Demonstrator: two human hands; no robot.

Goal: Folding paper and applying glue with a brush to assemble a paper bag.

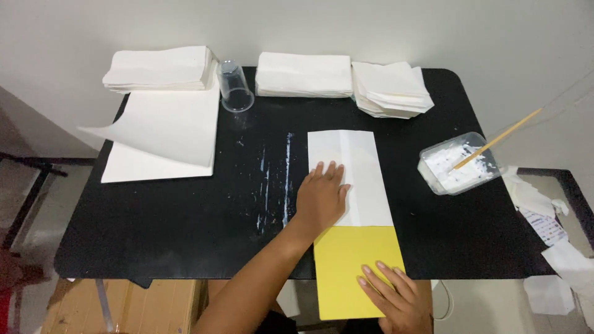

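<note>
Bright, even indoor light; soft shadows, sharp focus throughout.

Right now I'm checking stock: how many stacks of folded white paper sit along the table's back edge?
3: left stack of folded white paper, middle stack, fanned right stack.

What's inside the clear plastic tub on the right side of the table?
The clear plastic tub holds a white paste, and a thin wooden stick leans in it, its handle sticking out over the rim. The stick's lower tip is buried in the paste.
</note>
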